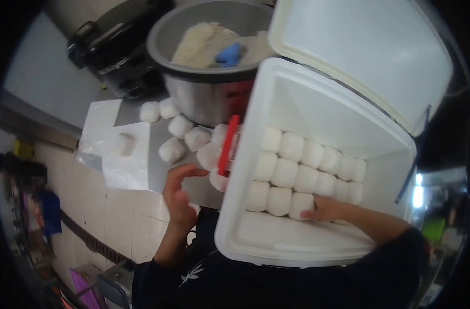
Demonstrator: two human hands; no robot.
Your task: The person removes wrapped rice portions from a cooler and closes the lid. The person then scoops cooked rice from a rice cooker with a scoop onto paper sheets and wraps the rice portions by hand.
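Observation:
My right hand (pixel 325 209) reaches into a white cooler box (pixel 276 92) and rests on a wrapped white rice ball (pixel 302 202) at the near end of the rows packed inside. Beside the box, my left hand (pixel 177 198) hovers over the metal counter with fingers apart, holding nothing, close to several loose wrapped rice balls (pixel 171 150). A red handle (pixel 228 144) runs along the box's left wall. One more rice ball (pixel 125 143) lies on a sheet of plastic wrap (pixel 123 167).
A large steel pot (pixel 199 98) holding cooked rice and a blue scoop (pixel 228 54) stands behind the loose balls. The cooler's lid (pixel 363 51) is swung open at the back. A black appliance (pixel 116 46) sits at the counter's far left. Tiled floor lies below.

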